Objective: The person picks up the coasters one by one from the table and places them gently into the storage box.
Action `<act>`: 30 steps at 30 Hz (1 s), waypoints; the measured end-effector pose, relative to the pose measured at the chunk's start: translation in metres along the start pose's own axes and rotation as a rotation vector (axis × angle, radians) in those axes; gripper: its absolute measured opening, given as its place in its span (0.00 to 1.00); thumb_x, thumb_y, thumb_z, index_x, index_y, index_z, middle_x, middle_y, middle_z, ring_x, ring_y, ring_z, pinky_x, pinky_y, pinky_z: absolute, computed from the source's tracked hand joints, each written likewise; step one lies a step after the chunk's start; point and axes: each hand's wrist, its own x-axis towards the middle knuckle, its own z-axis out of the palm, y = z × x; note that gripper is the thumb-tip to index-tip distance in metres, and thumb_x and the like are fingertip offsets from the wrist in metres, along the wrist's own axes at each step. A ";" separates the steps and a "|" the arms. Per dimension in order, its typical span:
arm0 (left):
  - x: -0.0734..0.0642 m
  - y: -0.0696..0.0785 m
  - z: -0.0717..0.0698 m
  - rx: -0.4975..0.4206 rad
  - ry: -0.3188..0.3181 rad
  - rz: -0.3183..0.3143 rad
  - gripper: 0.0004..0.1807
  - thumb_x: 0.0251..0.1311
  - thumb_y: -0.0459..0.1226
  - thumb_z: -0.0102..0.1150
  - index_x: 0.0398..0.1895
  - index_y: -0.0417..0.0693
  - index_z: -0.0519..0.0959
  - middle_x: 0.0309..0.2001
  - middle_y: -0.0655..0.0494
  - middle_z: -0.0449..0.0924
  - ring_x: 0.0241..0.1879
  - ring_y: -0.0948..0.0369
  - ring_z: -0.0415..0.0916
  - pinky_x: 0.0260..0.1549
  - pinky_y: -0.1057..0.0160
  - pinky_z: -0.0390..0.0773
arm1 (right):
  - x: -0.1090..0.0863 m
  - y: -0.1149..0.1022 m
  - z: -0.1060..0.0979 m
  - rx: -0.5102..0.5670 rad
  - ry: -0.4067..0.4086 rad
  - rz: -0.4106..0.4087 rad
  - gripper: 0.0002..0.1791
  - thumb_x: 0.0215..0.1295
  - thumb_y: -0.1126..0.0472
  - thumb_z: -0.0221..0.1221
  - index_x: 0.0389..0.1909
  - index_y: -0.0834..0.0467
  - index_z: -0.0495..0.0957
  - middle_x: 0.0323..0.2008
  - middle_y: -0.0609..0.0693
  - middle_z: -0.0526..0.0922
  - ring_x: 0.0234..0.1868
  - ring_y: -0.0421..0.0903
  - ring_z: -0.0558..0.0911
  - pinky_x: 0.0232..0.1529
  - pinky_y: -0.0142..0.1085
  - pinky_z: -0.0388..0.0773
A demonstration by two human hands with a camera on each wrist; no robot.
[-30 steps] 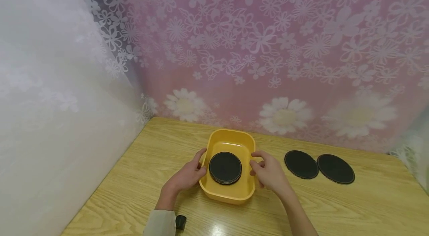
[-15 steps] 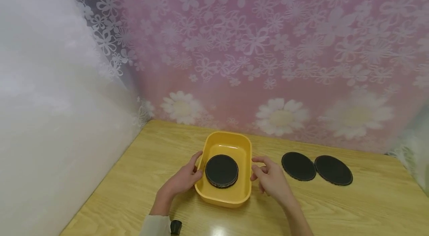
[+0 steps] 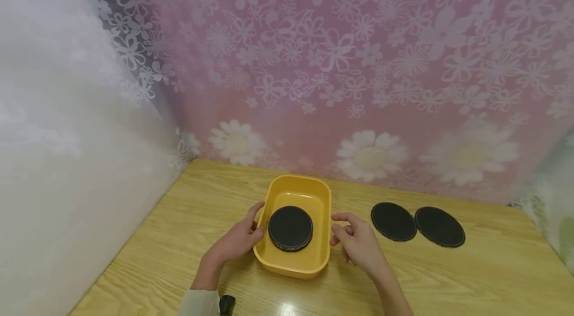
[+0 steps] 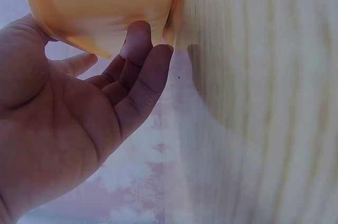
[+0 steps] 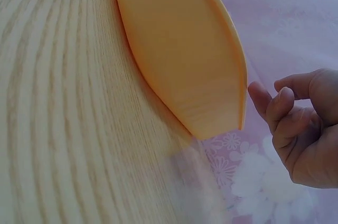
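Note:
A yellow plastic container (image 3: 291, 272) with rounded corners sits upright on the wooden table. Inside it lies a short stack of round black coasters (image 3: 290, 228). My left hand (image 3: 235, 240) holds the container's left wall, thumb at the rim and fingers on the outside. In the left wrist view, those fingers (image 4: 138, 42) reach the wall's outer face. Beside the right wall, my right hand (image 3: 358, 243) is loosely curled and holds nothing; in the right wrist view its fingertips (image 5: 259, 94) are close to the rim.
Two more black coasters, a left one (image 3: 393, 222) and a right one (image 3: 440, 227), lie side by side on the table (image 3: 484, 276) to the right. A pink floral curtain (image 3: 314, 81) hangs behind the table, with whitish cloth (image 3: 80, 181) at the left.
The whole head view has shifted, sliding the scene slightly left. My right hand's fingers have come off the container's right rim and now stay just outside it. The left hand keeps its hold.

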 end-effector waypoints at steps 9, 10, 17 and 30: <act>0.000 -0.001 0.001 0.006 0.008 -0.010 0.36 0.72 0.38 0.45 0.80 0.51 0.46 0.38 0.48 0.74 0.24 0.58 0.68 0.26 0.61 0.70 | -0.002 0.001 -0.005 -0.008 0.004 0.009 0.17 0.73 0.59 0.56 0.59 0.60 0.75 0.27 0.58 0.83 0.11 0.46 0.72 0.11 0.31 0.61; -0.001 -0.001 0.001 0.004 0.007 -0.011 0.36 0.72 0.38 0.45 0.80 0.51 0.46 0.38 0.48 0.74 0.24 0.58 0.68 0.26 0.61 0.70 | -0.002 0.001 -0.006 -0.008 0.004 0.013 0.17 0.73 0.59 0.56 0.59 0.60 0.75 0.27 0.58 0.83 0.11 0.46 0.72 0.11 0.31 0.61; -0.001 0.002 0.002 0.001 0.009 -0.018 0.36 0.72 0.38 0.45 0.80 0.52 0.46 0.38 0.47 0.74 0.23 0.58 0.67 0.25 0.61 0.70 | -0.004 0.003 -0.012 -0.003 0.016 0.009 0.17 0.72 0.61 0.56 0.58 0.61 0.76 0.27 0.60 0.83 0.12 0.46 0.72 0.11 0.30 0.60; 0.000 0.001 0.003 -0.003 0.009 -0.016 0.37 0.71 0.38 0.45 0.80 0.53 0.46 0.37 0.48 0.73 0.22 0.59 0.67 0.25 0.61 0.69 | -0.008 0.006 -0.023 0.000 0.050 0.007 0.16 0.72 0.61 0.56 0.57 0.62 0.76 0.28 0.61 0.84 0.11 0.45 0.72 0.11 0.30 0.62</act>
